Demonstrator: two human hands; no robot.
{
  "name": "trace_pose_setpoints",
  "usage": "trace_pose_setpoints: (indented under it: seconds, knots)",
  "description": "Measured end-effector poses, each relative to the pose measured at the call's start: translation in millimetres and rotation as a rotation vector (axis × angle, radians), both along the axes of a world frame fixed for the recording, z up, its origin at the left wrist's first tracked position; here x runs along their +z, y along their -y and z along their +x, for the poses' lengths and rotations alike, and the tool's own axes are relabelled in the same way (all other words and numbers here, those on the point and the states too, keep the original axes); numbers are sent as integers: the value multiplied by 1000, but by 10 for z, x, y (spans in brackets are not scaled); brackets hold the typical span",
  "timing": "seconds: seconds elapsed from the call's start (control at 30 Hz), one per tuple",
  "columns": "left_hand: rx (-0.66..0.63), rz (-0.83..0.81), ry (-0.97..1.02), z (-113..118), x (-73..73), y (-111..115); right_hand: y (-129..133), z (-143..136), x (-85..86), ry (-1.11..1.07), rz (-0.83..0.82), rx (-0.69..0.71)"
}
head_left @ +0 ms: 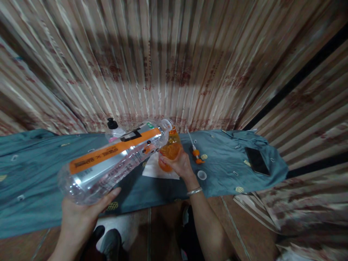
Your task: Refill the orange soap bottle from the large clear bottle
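A large clear plastic bottle (114, 157) with a silver and orange label lies tilted, its open mouth up by the neck of an orange see-through bottle (171, 145). My left hand (84, 214) is closed under the base end of the clear bottle, bearing it from below. Wrapped round the orange bottle is my right hand (178, 163), with a bangle on the wrist. The orange bottle stands upright on a white sheet (154, 170) that looks like paper. I cannot make out any liquid flowing between the two mouths.
An orange pump top (196, 155) with a clear tube and a small whitish cap (202, 175) lie right of my right hand. Further right rests a black phone (257, 160). A black-topped bottle (112, 128) stands behind the clear bottle on the teal cloth (32, 174). Pleated curtains (174, 65) hang behind.
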State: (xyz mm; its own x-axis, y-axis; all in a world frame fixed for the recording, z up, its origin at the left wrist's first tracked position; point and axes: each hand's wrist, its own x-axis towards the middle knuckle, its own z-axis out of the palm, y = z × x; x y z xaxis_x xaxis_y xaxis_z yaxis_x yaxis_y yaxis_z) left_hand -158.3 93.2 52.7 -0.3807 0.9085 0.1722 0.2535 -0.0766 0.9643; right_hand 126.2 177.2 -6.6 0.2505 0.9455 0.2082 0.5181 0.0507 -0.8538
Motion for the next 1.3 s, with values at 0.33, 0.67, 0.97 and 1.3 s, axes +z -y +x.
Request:
trace_pose_setpoints:
  seconds: [0.33, 0.67, 0.97, 1.3]
  knots:
    - [-81, -61, 52, -208, -101, -16, 4, -6, 10, -16, 11, 7]
    - [-186, -115, -40, -282, -77, -17, 14, -1, -23, 3, 42, 12]
    - [-34, -38, 22, -41, -204, 89, 19, -8, -36, 5, 27, -19]
    - [-110, -113, 84, -80, 27, 54, 7, -8, -56, 1, 30, -32]
